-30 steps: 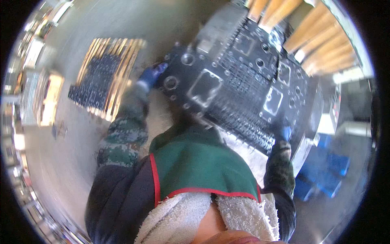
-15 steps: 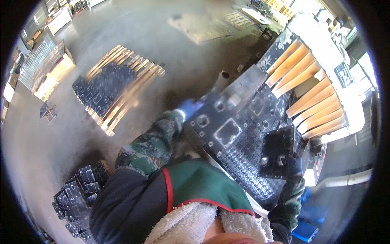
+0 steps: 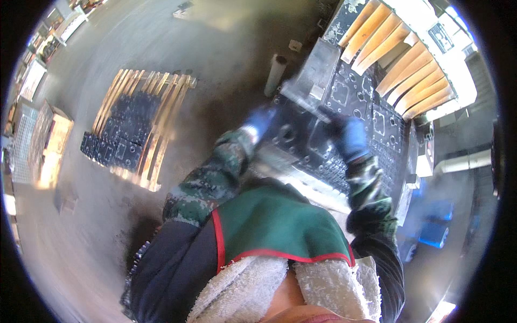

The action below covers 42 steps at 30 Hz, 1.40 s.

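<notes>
Black plates with round and square holes cover the machine's bed [image 3: 336,167] in front of me. At their left edge is my left hand [image 3: 261,123] in a blue glove, its fingers closed at the side of a black plate [image 3: 288,133]. My right hand [image 3: 349,139], also gloved in blue, is over that plate's right part. Motion smears its fingers, so whether they grip the plate is unclear. A blurred pale grey strip [image 3: 304,101] runs between the two hands at the far side; its kind cannot be made out.
Orange-brown curtain strips [image 3: 377,35] hang at the machine's opening, beyond the bed. Left on the floor, a wooden pallet [image 3: 156,159] bears several black plates [image 3: 126,121]. A pale cylinder [image 3: 276,75] stands past my left hand. Blue objects [image 3: 433,231] lie at the right.
My right hand has left the small black plate it held at the right and moved left and away from me. My left hand stays by the bed's left edge. The view has turned.
</notes>
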Each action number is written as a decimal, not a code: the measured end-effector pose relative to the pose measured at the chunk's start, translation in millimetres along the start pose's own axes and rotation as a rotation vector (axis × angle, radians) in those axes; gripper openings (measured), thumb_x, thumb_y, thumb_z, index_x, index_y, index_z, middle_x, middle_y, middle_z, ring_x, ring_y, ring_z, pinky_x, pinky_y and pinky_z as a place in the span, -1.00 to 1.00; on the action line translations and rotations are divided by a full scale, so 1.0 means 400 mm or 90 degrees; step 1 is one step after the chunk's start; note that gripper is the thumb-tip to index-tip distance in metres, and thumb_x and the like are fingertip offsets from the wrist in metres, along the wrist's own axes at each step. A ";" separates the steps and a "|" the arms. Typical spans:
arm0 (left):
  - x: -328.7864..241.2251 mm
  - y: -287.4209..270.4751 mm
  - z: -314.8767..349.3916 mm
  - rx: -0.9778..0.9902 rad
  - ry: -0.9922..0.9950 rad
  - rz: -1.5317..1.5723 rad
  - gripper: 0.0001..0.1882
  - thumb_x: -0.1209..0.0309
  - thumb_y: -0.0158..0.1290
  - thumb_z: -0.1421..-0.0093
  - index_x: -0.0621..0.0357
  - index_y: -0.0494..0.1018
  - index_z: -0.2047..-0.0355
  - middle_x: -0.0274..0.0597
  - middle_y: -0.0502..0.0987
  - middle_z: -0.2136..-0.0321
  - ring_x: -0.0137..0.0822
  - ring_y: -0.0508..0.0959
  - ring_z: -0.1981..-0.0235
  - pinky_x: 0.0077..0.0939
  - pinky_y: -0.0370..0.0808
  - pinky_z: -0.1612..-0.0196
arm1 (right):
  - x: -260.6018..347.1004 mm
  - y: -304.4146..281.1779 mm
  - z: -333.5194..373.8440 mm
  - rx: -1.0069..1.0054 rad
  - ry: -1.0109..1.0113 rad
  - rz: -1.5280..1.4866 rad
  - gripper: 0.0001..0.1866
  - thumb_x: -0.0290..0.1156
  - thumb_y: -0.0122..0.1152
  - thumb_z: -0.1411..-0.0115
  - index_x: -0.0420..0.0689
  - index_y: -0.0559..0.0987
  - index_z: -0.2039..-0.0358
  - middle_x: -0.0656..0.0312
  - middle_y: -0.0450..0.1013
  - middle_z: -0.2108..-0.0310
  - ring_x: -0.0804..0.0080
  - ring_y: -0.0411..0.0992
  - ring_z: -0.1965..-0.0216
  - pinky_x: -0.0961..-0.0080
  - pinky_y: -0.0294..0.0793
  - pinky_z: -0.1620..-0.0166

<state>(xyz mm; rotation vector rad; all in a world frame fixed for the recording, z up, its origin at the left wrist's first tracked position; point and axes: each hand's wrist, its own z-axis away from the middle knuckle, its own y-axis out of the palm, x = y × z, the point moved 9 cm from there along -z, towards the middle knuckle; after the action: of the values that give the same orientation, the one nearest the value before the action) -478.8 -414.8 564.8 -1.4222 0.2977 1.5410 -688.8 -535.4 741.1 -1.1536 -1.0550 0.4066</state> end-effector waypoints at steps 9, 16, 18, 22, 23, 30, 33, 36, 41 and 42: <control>0.007 0.021 0.024 0.325 -0.126 0.366 -0.26 -0.16 0.10 -0.17 0.07 0.32 -0.19 -0.18 0.42 -0.07 -0.23 0.39 -0.05 -0.25 0.35 -0.02 | 0.055 0.242 0.088 -0.039 -0.007 0.258 -0.37 -0.22 0.23 -0.02 0.26 0.41 -0.18 0.08 0.51 0.39 -0.01 0.50 0.39 0.07 0.47 0.19; -0.082 -0.003 0.059 0.184 -0.001 0.269 -0.43 0.07 0.14 -0.21 0.19 0.43 -0.10 -0.20 0.57 0.09 -0.37 0.54 0.11 -0.44 0.44 0.04 | -0.208 0.152 0.180 -0.497 0.152 -0.444 -0.47 -0.27 0.16 -0.29 -0.28 0.33 -0.17 -0.01 0.45 0.01 0.28 0.43 0.03 0.43 0.38 -0.08; -0.103 -0.012 0.059 0.187 0.063 0.291 -0.44 0.08 0.13 -0.22 0.20 0.43 -0.10 -0.20 0.57 0.08 -0.38 0.53 0.09 -0.45 0.43 0.02 | -0.265 0.249 0.136 -0.370 0.162 -0.582 -0.51 -0.25 0.17 -0.31 -0.27 0.37 -0.13 0.08 0.48 0.06 0.39 0.41 0.07 0.48 0.37 -0.04; -0.095 -0.011 0.069 0.182 -0.011 0.269 -0.43 0.07 0.10 -0.24 0.21 0.41 -0.12 -0.23 0.53 0.04 -0.37 0.49 0.03 -0.42 0.39 -0.07 | -0.390 0.331 0.146 -0.268 0.258 -0.595 -0.59 -0.33 0.19 -0.30 -0.27 0.44 -0.08 0.14 0.51 0.10 0.48 0.42 0.10 0.51 0.39 -0.02; -0.115 -0.026 0.071 0.129 0.025 0.247 -0.43 0.07 0.10 -0.24 0.20 0.42 -0.12 -0.22 0.55 0.08 -0.38 0.52 0.07 -0.44 0.42 -0.02 | -0.410 0.295 0.147 -0.294 0.188 -0.566 -0.59 -0.35 0.20 -0.29 -0.28 0.45 -0.07 0.13 0.51 0.09 0.48 0.42 0.09 0.51 0.40 -0.03; -0.130 -0.035 0.097 0.082 -0.101 0.218 -0.49 0.11 0.14 -0.21 0.23 0.48 -0.04 -0.23 0.57 0.11 -0.41 0.56 0.14 -0.50 0.48 0.06 | -0.879 -0.063 0.226 -0.387 0.427 -0.012 -0.20 -0.28 0.31 -0.08 -0.08 0.21 -0.32 -0.10 0.47 -0.03 -0.09 0.46 -0.02 0.17 0.45 -0.04; -0.100 -0.028 0.094 0.081 -0.175 0.267 -0.49 0.15 0.15 -0.20 0.23 0.47 -0.05 -0.20 0.57 0.09 -0.38 0.56 0.12 -0.50 0.48 0.05 | -1.063 -0.139 0.258 -0.187 0.576 0.178 -0.04 -0.29 0.32 -0.05 0.18 0.00 -0.40 -0.10 0.42 -0.09 -0.04 0.47 -0.02 0.17 0.47 -0.05; -0.095 -0.034 0.088 0.055 -0.164 0.243 -0.49 0.18 0.13 -0.23 0.24 0.43 -0.09 -0.20 0.56 0.07 -0.36 0.56 0.11 -0.48 0.49 0.03 | -1.033 -0.156 0.175 -0.269 0.351 0.125 -0.19 -0.37 0.24 -0.11 0.11 0.13 -0.37 -0.04 0.45 -0.07 0.04 0.47 -0.03 0.20 0.47 -0.06; -0.099 -0.037 0.089 0.041 -0.157 0.231 -0.46 0.16 0.10 -0.25 0.19 0.38 -0.15 -0.17 0.55 0.04 -0.33 0.56 0.10 -0.45 0.48 0.01 | -0.872 0.078 -0.075 -0.070 0.110 0.063 -0.26 -0.27 0.17 -0.18 -0.03 0.15 -0.35 -0.02 0.43 -0.07 0.05 0.42 -0.08 0.27 0.40 -0.13; -0.096 -0.033 0.094 0.055 -0.171 0.256 -0.46 0.15 0.09 -0.26 0.19 0.38 -0.15 -0.18 0.55 0.04 -0.33 0.56 0.10 -0.44 0.48 0.01 | -0.897 0.142 -0.104 0.070 0.223 0.245 -0.24 -0.18 0.11 -0.21 -0.03 0.08 -0.37 -0.03 0.42 -0.08 0.02 0.41 -0.09 0.23 0.38 -0.15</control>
<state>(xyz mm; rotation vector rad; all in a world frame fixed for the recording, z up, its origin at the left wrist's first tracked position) -498.3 -399.4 614.0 -1.1138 0.5008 1.9967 -815.7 -800.0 523.3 -1.2746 -0.4989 0.5341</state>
